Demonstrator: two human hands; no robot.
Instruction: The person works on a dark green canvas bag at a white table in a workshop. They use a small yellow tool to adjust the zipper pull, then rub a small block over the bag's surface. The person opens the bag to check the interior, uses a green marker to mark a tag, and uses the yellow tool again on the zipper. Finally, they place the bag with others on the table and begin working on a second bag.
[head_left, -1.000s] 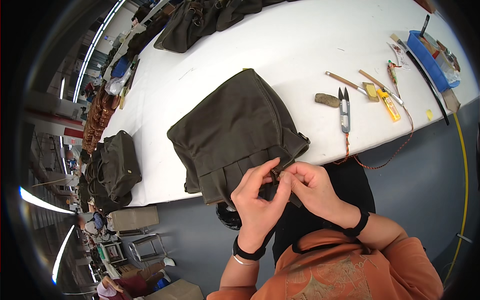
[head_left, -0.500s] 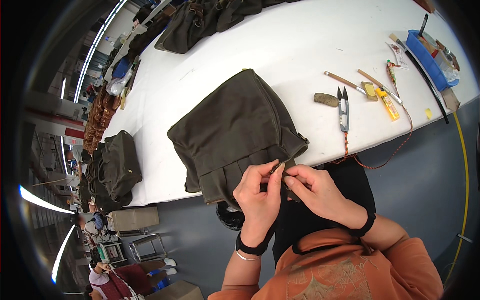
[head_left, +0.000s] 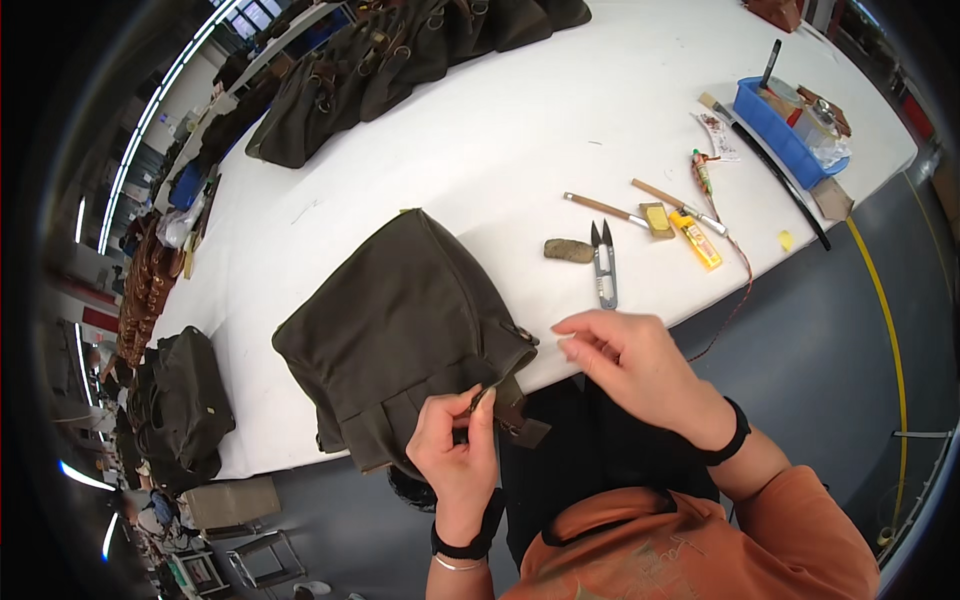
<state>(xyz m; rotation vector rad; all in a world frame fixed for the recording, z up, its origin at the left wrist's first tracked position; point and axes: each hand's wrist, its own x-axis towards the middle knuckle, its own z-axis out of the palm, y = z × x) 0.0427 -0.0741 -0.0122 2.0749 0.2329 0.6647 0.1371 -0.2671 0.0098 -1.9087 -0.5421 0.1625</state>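
A dark olive fabric bag lies at the table's near edge, its lower part close to my lap. My left hand pinches the bag's edge at its near right corner between thumb and fingertips. Beside that pinch, a dark strap end hangs over the table edge. My right hand is off the bag, thumb and forefinger slightly apart with nothing visible between them. Just beyond its fingers lie grey thread snips, blades pointing away from me. A brownish oblong block rests left of the snips.
Brushes, a yellow lighter and a small yellow-topped block lie beyond the snips. A blue bin holds supplies at far right. More dark bags line the far edge; another bag sits at left.
My right hand has let go of the bag's edge and moved right, toward the snips. The left hand keeps its pinch. The whole view has shifted, so the table things appear further left.
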